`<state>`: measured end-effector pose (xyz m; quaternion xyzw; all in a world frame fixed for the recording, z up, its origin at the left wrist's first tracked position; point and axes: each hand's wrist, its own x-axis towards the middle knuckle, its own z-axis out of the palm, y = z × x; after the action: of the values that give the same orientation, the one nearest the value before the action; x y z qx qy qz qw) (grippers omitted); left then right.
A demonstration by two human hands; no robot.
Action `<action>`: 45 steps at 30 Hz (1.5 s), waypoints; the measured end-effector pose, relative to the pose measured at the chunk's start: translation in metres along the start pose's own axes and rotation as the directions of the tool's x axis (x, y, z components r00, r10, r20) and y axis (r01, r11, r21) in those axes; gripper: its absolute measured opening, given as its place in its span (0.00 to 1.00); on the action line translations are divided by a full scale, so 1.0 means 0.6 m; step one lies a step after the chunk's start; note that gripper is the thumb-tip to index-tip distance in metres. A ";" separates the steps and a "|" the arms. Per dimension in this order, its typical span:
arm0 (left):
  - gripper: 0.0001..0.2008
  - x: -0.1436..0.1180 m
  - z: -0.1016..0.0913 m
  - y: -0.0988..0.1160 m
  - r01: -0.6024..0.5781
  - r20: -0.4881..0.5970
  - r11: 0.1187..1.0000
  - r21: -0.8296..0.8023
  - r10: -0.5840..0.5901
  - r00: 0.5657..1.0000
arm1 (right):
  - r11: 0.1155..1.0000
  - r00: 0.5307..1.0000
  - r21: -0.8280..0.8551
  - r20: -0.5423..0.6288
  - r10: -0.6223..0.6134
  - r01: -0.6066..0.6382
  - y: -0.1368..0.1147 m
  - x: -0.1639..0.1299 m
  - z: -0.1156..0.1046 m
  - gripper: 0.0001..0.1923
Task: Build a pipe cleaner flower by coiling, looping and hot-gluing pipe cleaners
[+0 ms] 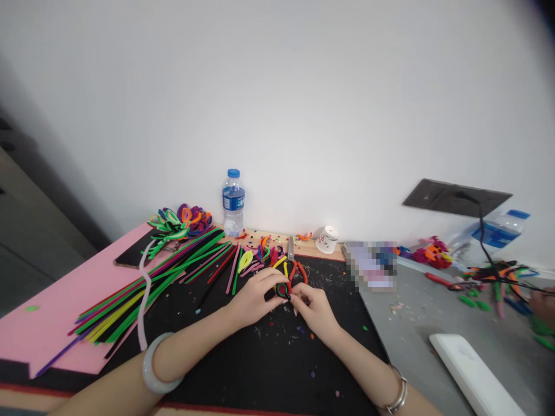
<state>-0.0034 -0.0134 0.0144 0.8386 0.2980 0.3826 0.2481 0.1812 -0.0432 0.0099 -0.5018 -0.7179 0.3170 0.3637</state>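
Observation:
My left hand [256,296] holds a small coiled pipe-cleaner piece [281,289], with dark, green and red rings, between thumb and fingers. From the other side my right hand [315,312] pinches the lower right edge of that piece; its fingertips partly hide what they grip. Just behind the hands lie pliers with orange-red handles [302,274], their metal jaws pointing at the wall. Short pipe-cleaner pieces, among them a yellow loop [245,262], lie beyond my left hand. All this is on a black mat [260,370] strewn with bits of fluff.
Long pipe cleaners [143,294] spread over a pink sheet [52,323] and a phone [134,249] at left. A water bottle [233,208] and a paper cup [326,240] stand by the wall. At right are a white device [472,370], a dark cable [484,242] and another person's hand [544,306].

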 end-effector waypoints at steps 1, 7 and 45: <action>0.14 0.000 0.000 0.001 0.001 -0.003 1.000 0.002 -0.001 1.000 | 1.000 1.000 -0.001 0.000 -0.001 0.001 0.000 0.000 0.000 0.10; 0.15 0.001 0.000 0.002 0.003 -0.001 1.000 0.008 -0.003 1.000 | 1.000 1.000 -0.010 0.002 -0.002 0.002 -0.001 -0.002 -0.001 0.09; 0.15 0.001 0.000 0.002 -0.017 0.029 1.000 0.015 0.017 0.999 | 1.000 1.000 -0.025 -0.003 -0.011 0.011 -0.001 -0.001 0.002 0.09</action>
<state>-0.0028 -0.0141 0.0157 0.8484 0.2900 0.3704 0.2427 0.1803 -0.0442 0.0096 -0.5030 -0.7238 0.3053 0.3604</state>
